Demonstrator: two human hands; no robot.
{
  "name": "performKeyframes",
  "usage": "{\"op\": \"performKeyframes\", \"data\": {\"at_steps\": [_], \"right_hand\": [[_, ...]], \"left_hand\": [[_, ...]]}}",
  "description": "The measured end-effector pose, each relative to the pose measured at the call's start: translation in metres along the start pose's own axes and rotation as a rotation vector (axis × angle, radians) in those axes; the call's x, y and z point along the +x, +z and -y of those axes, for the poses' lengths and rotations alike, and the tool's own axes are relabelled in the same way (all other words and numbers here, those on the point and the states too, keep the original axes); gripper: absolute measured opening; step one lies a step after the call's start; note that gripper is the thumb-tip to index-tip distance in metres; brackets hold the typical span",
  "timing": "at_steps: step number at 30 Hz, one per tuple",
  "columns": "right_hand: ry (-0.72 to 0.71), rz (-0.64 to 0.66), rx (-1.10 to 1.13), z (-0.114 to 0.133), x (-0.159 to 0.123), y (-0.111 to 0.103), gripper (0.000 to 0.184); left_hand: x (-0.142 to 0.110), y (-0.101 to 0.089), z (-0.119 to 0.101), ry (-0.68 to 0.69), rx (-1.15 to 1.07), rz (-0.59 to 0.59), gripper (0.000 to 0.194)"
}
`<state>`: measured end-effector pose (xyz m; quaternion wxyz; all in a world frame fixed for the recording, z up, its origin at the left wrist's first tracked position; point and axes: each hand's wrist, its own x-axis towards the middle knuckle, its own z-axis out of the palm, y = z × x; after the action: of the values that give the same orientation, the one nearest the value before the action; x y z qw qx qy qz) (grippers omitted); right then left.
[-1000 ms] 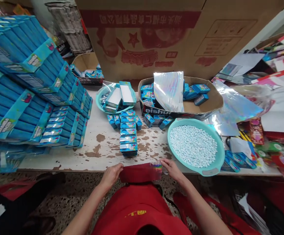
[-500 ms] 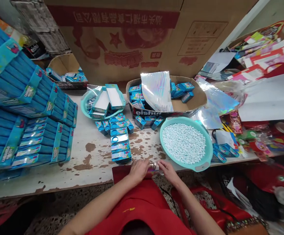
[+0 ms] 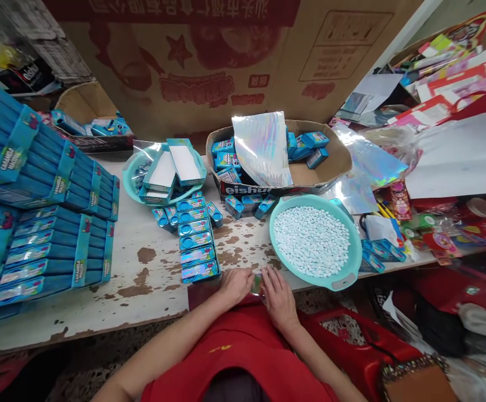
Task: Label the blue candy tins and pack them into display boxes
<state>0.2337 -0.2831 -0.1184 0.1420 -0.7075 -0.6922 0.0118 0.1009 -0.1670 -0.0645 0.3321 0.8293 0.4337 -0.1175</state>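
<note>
Fingers: left hand (image 3: 236, 286) bent, right hand (image 3: 279, 296) nearly straight, can't tell their grip | shiny strip (image 3: 256, 286): between them, near edge of bench (image 3: 154, 301) | step: maybe pressing it | needs: steady hands

"caramelo" on blue packs (image 3: 196, 240), "eishu" on open carton (image 3: 243, 190), upside-down chinese characters on cardboard box (image 3: 284, 72)

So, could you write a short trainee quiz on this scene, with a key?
1. True or false: the white pellets lie in a round basin.
2. What sticks up from the oblong open carton: (a) a shiny sheet, (b) a spoon, (c) a bottle?
3. Which hand is nearer the row of blue boxes?
Key: 1 true; 2 a; 3 the left hand.
</note>
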Motion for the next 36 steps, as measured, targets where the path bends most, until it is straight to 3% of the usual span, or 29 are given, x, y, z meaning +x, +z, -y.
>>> {"op": "performKeyframes", "data": {"at_steps": [6, 11, 15, 17, 20, 24, 28, 31, 36], "right_hand": [[-0.111, -0.109, -0.043, 0.007, -0.014, -0.013, 0.029], [-0.104, -0.011, 0.015, 0.007, 0.001, -0.064, 0.024], [-0.017, 0.049, 0.195, 0.005, 0.022, -0.11, 0.022], [0.035, 0.071, 0.348, 0.009, 0.033, -0.126, 0.02], [0.099, 0.097, 0.515, 0.021, 0.05, -0.139, 0.02], [0.206, 0.135, 0.7, 0.049, 0.073, -0.134, 0.023], [0.279, 0.162, 0.931, 0.09, 0.106, -0.112, 0.027], [0.282, 0.094, 0.98, 0.119, 0.138, -0.093, 0.024], [0.358, 0.031, 0.893, 0.144, 0.179, -0.062, 0.012]], "left_hand": [[0.003, 0.004, 0.006, -0.043, -0.025, -0.014, 0.034], [0.0, 0.007, 0.008, -0.027, -0.089, -0.05, 0.032], [-0.014, -0.002, 0.003, 0.281, -0.405, -0.147, 0.04], [-0.025, -0.01, -0.003, 0.421, -0.587, -0.122, 0.05], [-0.045, -0.024, -0.012, 0.36, -0.757, -0.019, 0.029], [-0.079, -0.048, -0.004, 0.17, -0.805, -0.102, 0.03], [-0.105, -0.084, 0.031, 0.027, -0.787, -0.198, 0.025], [-0.109, -0.113, 0.065, -0.06, -0.825, -0.224, 0.022], [-0.094, -0.141, 0.108, -0.027, -0.766, -0.273, 0.016]]}}
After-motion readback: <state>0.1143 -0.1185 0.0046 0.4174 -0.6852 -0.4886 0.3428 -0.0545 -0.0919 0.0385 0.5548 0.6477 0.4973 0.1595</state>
